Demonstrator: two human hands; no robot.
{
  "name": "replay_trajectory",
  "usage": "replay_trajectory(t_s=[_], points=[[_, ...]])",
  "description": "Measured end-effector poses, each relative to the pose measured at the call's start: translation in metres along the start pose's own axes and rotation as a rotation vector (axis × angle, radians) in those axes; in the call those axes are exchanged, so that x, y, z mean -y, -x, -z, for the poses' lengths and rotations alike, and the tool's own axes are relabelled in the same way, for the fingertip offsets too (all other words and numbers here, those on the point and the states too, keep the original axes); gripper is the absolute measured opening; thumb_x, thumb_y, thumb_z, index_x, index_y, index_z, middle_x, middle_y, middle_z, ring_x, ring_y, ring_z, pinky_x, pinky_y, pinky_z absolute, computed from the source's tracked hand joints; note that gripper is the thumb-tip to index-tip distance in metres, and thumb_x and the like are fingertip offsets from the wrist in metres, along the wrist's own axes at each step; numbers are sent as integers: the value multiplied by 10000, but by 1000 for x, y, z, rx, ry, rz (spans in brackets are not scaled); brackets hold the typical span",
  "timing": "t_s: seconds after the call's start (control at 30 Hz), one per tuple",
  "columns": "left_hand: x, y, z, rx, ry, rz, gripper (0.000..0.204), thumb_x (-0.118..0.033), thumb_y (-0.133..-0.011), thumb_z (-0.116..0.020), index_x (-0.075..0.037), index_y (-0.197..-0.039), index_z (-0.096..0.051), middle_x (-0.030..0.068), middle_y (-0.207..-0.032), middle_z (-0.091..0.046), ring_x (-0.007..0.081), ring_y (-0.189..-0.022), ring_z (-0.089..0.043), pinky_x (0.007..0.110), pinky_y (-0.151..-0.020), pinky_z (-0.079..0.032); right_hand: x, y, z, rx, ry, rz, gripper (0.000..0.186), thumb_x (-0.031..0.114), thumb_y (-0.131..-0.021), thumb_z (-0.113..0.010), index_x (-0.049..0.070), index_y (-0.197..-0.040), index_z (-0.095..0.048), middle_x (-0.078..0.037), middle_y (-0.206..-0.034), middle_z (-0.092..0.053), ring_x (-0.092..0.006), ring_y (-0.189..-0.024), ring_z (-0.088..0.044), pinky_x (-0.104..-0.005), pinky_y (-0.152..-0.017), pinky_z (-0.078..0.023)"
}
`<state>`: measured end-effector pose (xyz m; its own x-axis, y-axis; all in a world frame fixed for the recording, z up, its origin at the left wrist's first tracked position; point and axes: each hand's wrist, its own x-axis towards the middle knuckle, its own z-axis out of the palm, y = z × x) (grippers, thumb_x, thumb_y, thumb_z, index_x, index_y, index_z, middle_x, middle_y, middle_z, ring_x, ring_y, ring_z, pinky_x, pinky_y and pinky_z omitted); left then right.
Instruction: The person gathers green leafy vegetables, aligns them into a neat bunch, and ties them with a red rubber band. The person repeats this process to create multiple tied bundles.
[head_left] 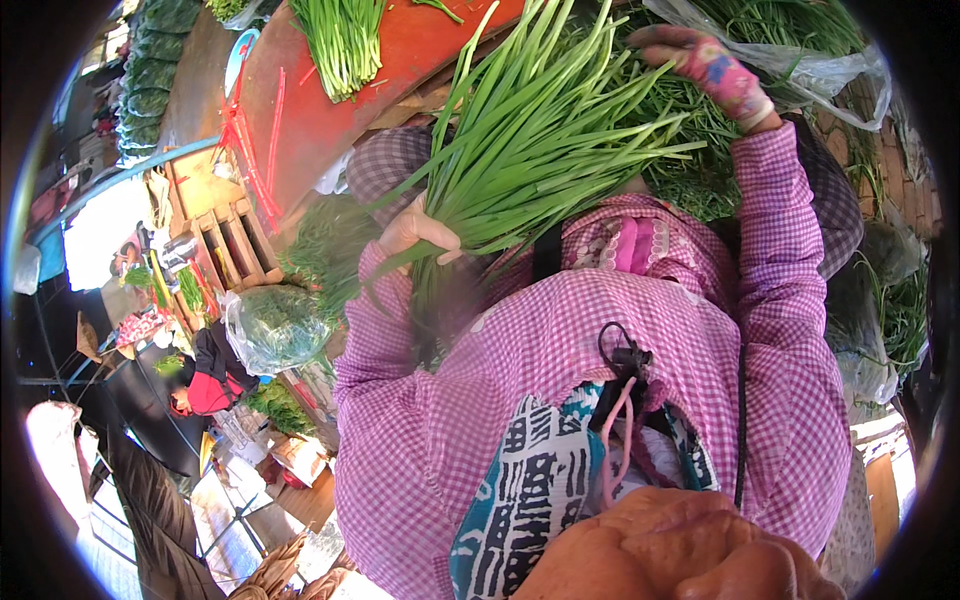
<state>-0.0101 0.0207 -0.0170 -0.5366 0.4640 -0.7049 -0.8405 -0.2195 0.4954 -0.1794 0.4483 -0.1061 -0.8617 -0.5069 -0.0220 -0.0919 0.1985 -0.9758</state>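
Observation:
My left hand (420, 232) is closed round the leafy part of a loose bunch of garlic chives (560, 150). The long flat green leaves fan up and to the right across my lap, with the paler stalk ends farthest from me. Below the grip, the leaf tips hang down, blurred. To the right of the bunch is my right hand (708, 75), in a pink flowered glove that leaves the fingertips bare. Its fingers are stretched toward the stalk ends with nothing visible in them. Loose greens (700, 165) lie under and beside that hand.
A neat bundle of chives (345, 45) lies on the red tabletop (420, 40) ahead. Red ties (245, 150) hang over the table's left side. Clear plastic bags (275, 325) of greens stand left and right. Another person (212, 375) is at the far left, near a wooden crate (235, 245).

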Motion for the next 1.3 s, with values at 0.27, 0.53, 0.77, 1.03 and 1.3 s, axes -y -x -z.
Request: replay_trajectory(t_s=[0.27, 0.53, 0.77, 1.03, 1.3], points=[[-8, -1, -1, 50, -286, 14, 880, 195, -731, -613, -6, -1548, -355, 265, -1237, -647, 235, -561, -602, 331, -465, -441, -3, -6, -25, 349, 393, -64, 407, 328, -948, -709, -15, -1167, -723, -140, -1114, -758, -204, -994, -728, -326, -897, -569], [-9, 0, -7, 55, -34, 34, 833, 185, -676, -608, -37, -1468, -479, 201, -1111, -682, 210, -614, -620, 299, -504, -437, -34, -6, -39, 108, -230, -125, 380, 248, -953, -727, -49, -1189, -710, -92, -1049, -757, -152, -951, -704, -297, -842, -556], [3, 1, 1, 247, 103, -174, 842, 180, -689, -570, -24, -1495, -435, 243, -1155, -668, 209, -574, -565, 295, -489, -413, -27, 6, 24, -198, -30, -246, 569, 428, -986, -654, 75, -1425, -578, -143, -1309, -664, -224, -1203, -642, -375, -1073, -481], [10, -15, 4, 251, 207, -282, 732, -39, -781, -606, 82, -1477, -415, 280, -1133, -667, 157, -493, -510, 296, -511, -404, -36, 3, 22, -223, -89, -239, 318, 214, -1000, -635, 37, -1255, -706, -38, -1046, -741, -151, -960, -708, -274, -843, -554], [17, -13, 1, 171, 269, -306, 675, -64, -802, -588, 142, -1425, -431, 187, -897, -688, 143, -501, -514, 278, -523, -369, -22, 12, -14, 111, -185, -102, 593, 439, -941, -722, -8, -1323, -648, -91, -1181, -730, -175, -1073, -684, -313, -976, -523]])
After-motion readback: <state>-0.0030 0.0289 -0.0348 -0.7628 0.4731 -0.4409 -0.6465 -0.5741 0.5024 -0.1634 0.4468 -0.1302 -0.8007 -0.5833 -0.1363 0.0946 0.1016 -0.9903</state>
